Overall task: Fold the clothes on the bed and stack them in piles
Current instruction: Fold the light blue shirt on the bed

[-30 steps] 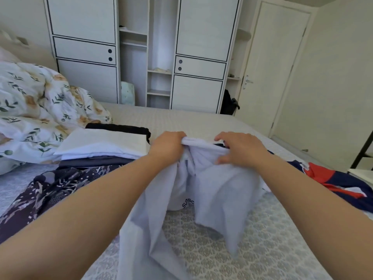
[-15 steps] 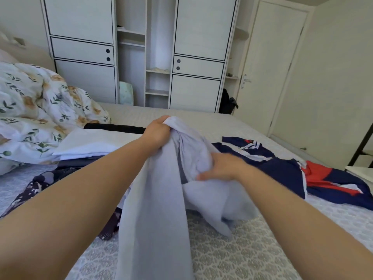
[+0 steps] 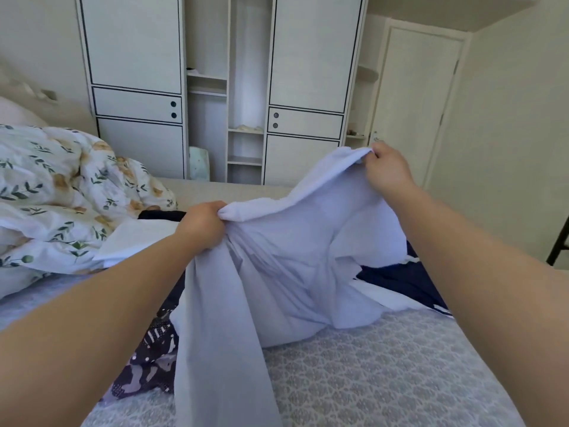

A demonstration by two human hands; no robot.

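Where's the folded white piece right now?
In the head view, the folded white piece lies left of centre on the bed, just beyond the left hand, against the floral duvet, with a black garment behind it.

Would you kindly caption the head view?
Left hand and right hand grip a pale garment above the bed.

I'm getting a bright, even daylight feed with soft, faint shadows and no glare. Wide-angle warp bends the wardrobe and door near the edges. My forearms look stretched up close, and everything's slightly soft.
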